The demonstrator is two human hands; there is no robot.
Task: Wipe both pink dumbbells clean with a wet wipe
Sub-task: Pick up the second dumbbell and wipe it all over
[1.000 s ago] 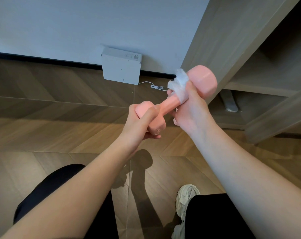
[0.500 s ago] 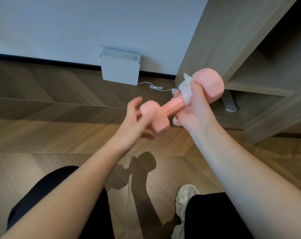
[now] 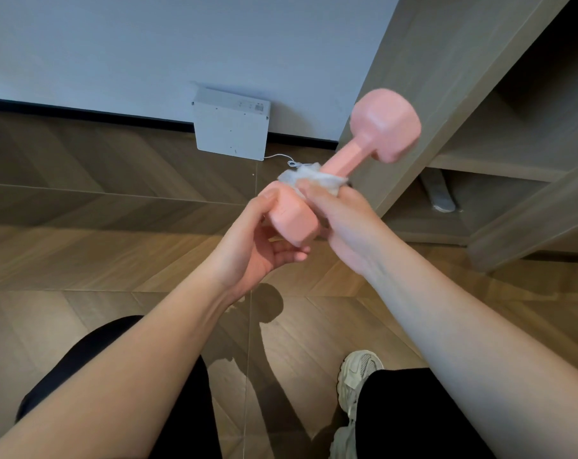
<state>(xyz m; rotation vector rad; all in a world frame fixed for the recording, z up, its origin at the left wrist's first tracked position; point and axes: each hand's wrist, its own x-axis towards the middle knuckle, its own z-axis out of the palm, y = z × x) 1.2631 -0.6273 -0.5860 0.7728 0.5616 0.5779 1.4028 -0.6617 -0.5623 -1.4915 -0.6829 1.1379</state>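
Wood floor [image 3: 98, 226], left hand [image 3: 247, 250] gripping dumbbell [image 3: 385, 124], right hand [image 3: 343, 226] pinching wipe [image 3: 314, 178]

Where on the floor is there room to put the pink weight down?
The wooden floor is bare left of the white box, along the wall. It is crowded near the shelf unit, with the white cord and a grey object.

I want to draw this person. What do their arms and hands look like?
The left arm and right arm are bare: no sleeves show. The left hand and right hand wear no gloves, rings or watch. Below are black trousers and a pale trainer.
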